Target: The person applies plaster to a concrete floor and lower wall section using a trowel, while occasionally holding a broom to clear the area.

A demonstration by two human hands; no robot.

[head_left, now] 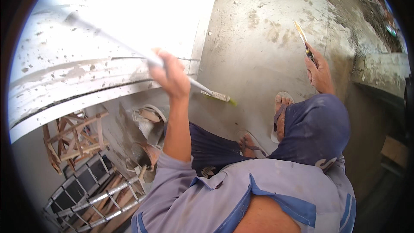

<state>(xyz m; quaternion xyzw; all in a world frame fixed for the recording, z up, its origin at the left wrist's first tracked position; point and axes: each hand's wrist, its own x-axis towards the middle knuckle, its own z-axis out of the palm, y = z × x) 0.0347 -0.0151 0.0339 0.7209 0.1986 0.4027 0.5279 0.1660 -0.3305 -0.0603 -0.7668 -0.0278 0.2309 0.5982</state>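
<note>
My left hand (171, 72), slightly blurred, is wrapped around the pale pole of a broom (200, 87). The pole slants from the upper left down to a narrow white head with green bristles, low over or on the grey concrete floor (241, 56). On the right, beside my raised knee, my right hand (320, 72) is closed on the dark handle of a scraper (301, 33). Its long, thin blade looks yellowish and points up and away from me. My sandalled feet (282, 110) rest on the floor between the two tools.
A white panel (129, 21) spattered with dirt fills the upper left. Below it lie a wooden frame (77, 140), a metal ladder (103, 198), boards, and a dirty bucket (148, 118). A concrete ledge (381, 75) juts in at the right. Rough soil borders the floor at the upper right.
</note>
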